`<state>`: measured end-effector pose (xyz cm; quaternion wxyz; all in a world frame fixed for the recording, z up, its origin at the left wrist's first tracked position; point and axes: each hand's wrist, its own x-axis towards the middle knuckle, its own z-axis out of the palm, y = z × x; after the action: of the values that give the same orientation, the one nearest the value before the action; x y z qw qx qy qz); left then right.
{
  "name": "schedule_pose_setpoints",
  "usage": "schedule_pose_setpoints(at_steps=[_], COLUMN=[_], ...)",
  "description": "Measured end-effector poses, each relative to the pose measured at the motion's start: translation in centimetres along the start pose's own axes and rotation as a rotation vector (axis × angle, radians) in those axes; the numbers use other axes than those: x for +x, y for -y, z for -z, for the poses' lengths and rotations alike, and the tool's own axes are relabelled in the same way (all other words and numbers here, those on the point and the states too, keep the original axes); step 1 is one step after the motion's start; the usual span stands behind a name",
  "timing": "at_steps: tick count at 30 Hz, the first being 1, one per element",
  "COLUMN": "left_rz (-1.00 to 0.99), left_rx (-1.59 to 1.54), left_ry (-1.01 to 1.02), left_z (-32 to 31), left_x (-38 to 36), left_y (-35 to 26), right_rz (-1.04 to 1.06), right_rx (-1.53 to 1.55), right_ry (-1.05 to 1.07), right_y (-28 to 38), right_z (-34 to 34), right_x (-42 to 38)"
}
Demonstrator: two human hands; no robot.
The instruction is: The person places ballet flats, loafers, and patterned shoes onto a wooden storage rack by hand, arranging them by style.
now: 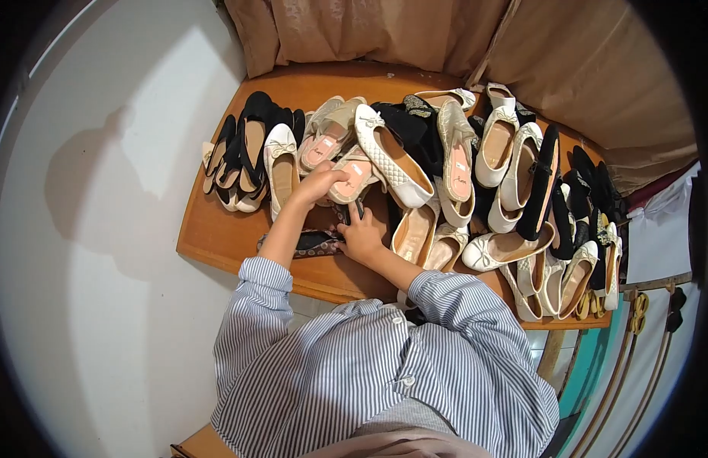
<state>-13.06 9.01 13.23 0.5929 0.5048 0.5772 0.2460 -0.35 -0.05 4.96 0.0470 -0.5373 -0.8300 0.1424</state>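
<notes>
My left hand (321, 185) grips the heel end of a beige sandal (355, 172) with a pink insole and a small white label, thumb on the insole. Just below it, my right hand (362, 235) has its fingers bent around a small dark thing at the sandal's underside, too hidden to name. A patterned dark item (316, 243) lies on the wooden table (216, 238) beside my right hand. Another beige sandal (320, 145) is up and to the left, and a white quilted flat (392, 156) lies to the right.
Black flats (254, 141) and a white flat (281, 164) stand at the left. Many white and black shoes are piled at the right, among them a bow flat (484, 250). A brown curtain (583, 69) hangs behind; a white wall (140, 191) is at the left.
</notes>
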Motion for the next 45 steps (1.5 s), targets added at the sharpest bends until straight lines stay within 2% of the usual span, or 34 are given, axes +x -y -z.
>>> schedule_pose_setpoints(at_steps=[2, 7, 10, 14, 18, 21, 26, 28, 33, 36, 39, 41, 42, 44, 45], left_rz=[-0.084, -0.121, -0.114, -0.15, -0.119, -0.159, -0.096, -0.03, -0.098, -0.135, -0.173, -0.365, -0.471, -0.713, -0.749], left_rx=[0.009, -0.087, -0.146, -0.136, -0.244, -0.265, -0.282, -0.301, -0.27, -0.198, -0.082, 0.234, 0.522, 0.277, -0.062], left_ry=[-0.062, -0.08, -0.136, -0.156, -0.096, -0.13, -0.183, -0.091, -0.082, -0.143, -0.235, -0.588, -0.928, -0.967, -0.859], left_z=[1.5, 5.1, 5.6, 6.3, 6.7, 5.7, 3.2, 3.0, 3.7, 3.3, 2.3, 1.3, -1.1, -3.8, -5.5], left_x=[-0.7, -1.3, -2.7, -1.9, -1.1, -1.0, -3.2, -3.8, -2.7, -2.6, -2.3, -1.1, -3.2, -4.7, -3.9], left_y=[-0.2, -0.2, -1.6, -0.9, 0.6, 2.0, 3.5, 3.7, 5.7, 6.2, 7.2, 9.3, 7.1, 4.6, 5.1], right_rz=[0.029, 0.02, 0.012, 0.12, 0.009, -0.001, -0.013, -0.019, -0.074, -0.155, -0.062, 0.062, 0.096, 0.246, 0.206], right_rx=[0.104, 0.273, 0.35, 0.829, 1.008, 1.036, 1.063, 1.048, 1.109, 1.242, 1.451, 1.577, 1.613, 1.575, 1.551], right_ry=[-0.019, 0.073, 0.124, 0.162, 0.2, 0.237, 0.258, 0.249, 0.276, 0.354, 0.278, 0.188, 0.114, -0.026, -0.156], right_y=[-0.4, 0.5, -1.4, -6.5, -9.1, -9.4, -9.6, -9.6, -10.2, -10.9, -12.6, -13.2, -12.8, -13.0, -11.8], right_z=[0.0, 4.9, 6.1, 6.5, 8.1, 8.0, 7.8, 8.3, 12.0, 15.5, 17.9, 20.0, 20.8, 20.9, 20.7], right_x=[0.0, -1.2, -1.3, -0.3, 0.0, 0.5, 1.2, 1.0, -0.8, -2.7, -4.6, -5.7, -5.9, -5.4, -5.2])
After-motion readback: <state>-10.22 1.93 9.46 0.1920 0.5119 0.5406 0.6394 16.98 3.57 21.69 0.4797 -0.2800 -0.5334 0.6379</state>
